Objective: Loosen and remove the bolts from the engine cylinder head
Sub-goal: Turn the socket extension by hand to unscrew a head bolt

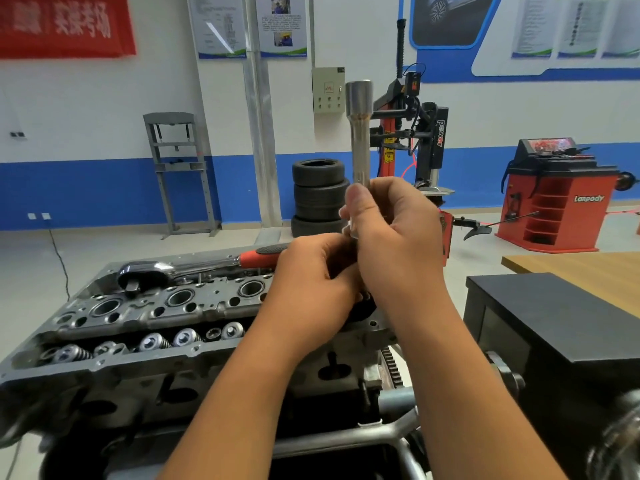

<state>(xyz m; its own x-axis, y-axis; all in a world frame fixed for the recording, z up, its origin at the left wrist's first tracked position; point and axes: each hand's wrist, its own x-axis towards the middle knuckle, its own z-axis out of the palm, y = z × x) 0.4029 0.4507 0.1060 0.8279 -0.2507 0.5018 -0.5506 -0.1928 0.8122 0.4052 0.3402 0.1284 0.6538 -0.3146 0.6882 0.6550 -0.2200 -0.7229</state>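
White walls with a blue lower band close off the back of a workshop, and open grey floor lies between them and the engine in the foreground. On that floor stand a stack of four tyres (320,199), a grey press frame (178,171) to the left, a red and black tyre changer (415,133) behind the hands, and a red wheel balancer (554,199) to the right. A black box (554,317) sits close on the engine's right side, with a wooden tabletop (588,271) beyond it, so room to move is tight on that side and freer to the left.

The cylinder head (145,317) fills the lower left, its near edge running toward the camera and its right end hidden under the forearms. One ratchet wrench (194,266) with a red handle lies along the far edge of the head, touched by neither hand.

The right hand (394,237) is curled round the lower part of one long socket extension (360,133), thumb pressed on its front, holding it upright above the head's right end. The left hand (311,289) sits just below and touching the right, fingers curled inward at the tool's lower end; what they pinch is hidden. No bolt can be told apart in the hands. Three round wells show along the top of the head, with valve springs in the near trough.
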